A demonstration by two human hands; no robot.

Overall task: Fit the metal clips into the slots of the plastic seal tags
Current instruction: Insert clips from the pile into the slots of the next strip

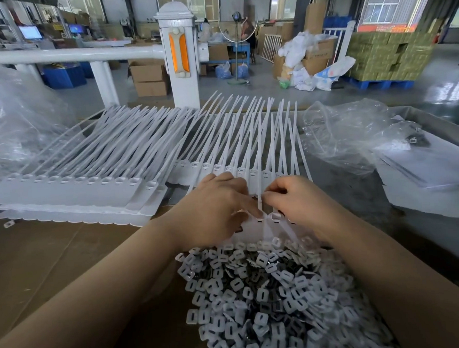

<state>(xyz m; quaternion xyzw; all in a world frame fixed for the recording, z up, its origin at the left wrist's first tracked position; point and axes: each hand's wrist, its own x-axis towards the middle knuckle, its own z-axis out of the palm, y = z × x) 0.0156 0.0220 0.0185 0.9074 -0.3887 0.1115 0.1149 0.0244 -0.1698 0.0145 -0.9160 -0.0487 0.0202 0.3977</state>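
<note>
Your left hand (214,207) lies knuckles-up on the near strip of seal tags (255,226), fingers curled and pressing its heads. Your right hand (294,199) pinches something small at a tag head beside your left fingertips; too small to tell whether it is a clip. Both palms hide the slots. The pile of metal clips (262,293) lies between your forearms, overlapping the strip's near edge. Stacked tag strips (71,194) sit at left, a fanned row (237,141) ahead, crumpled plastic bags (355,134) at right.
</note>
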